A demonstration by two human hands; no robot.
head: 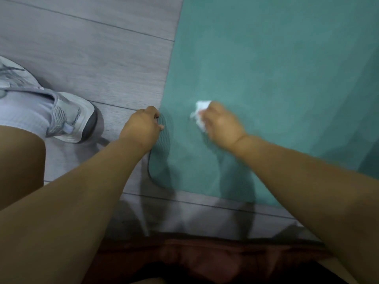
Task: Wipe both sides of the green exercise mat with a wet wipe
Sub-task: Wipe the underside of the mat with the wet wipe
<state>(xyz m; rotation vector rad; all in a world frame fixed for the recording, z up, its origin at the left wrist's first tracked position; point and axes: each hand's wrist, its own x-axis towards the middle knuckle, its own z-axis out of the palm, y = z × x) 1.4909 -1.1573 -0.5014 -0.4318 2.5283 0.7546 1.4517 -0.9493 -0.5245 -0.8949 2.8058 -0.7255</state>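
Observation:
The green exercise mat [266, 64] lies flat on the grey floor and fills the right half of the view; its rounded near-left corner is in front of me. My left hand [141, 126] grips the mat's left edge, fingers curled over it. My right hand [220, 121] holds a crumpled white wet wipe [200, 114] and presses it onto the mat a little to the right of the left hand. The right hand is motion-blurred.
A grey sneaker [69, 117] on a foot stands on the grey plank floor [92, 44] left of the mat. A bare knee shows at the left edge. Dark reddish clothing [194, 261] fills the bottom of the view.

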